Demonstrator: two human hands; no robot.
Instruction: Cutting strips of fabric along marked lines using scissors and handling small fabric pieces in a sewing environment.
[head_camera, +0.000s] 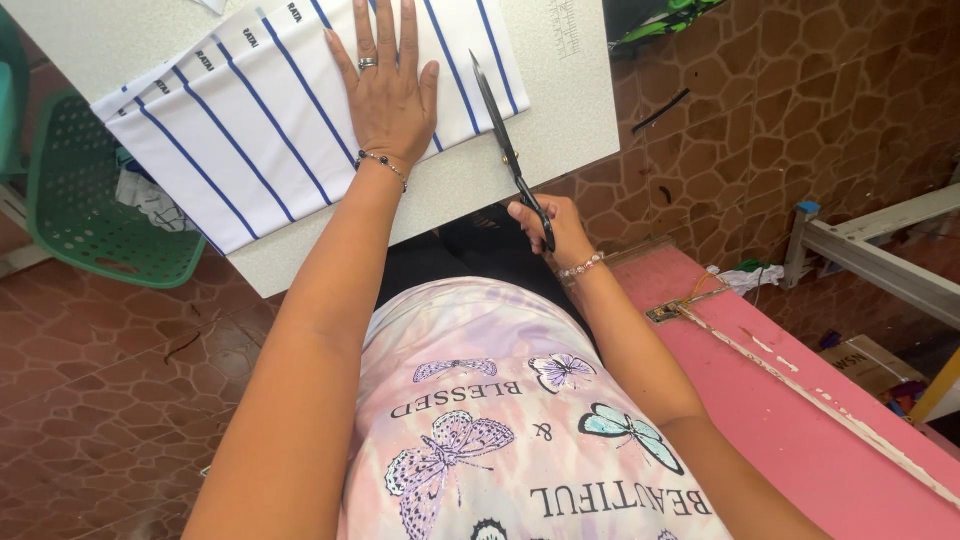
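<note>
A folded white cloth with blue stripes (250, 120) lies on a pale speckled table (560, 110). My left hand (385, 85) presses flat on the cloth, fingers spread, a ring and a beaded bracelet on it. My right hand (550, 228) grips the handles of long black scissors (505, 140) at the table's near edge. The blades point away from me, lying along the cloth's right edge and close together.
A green perforated plastic chair (90, 210) stands left of the table with cloth scraps on it. A pink wooden bench (800, 420) runs at my right. A grey metal frame (880, 260) stands further right on the brown stone-pattern floor (100, 400).
</note>
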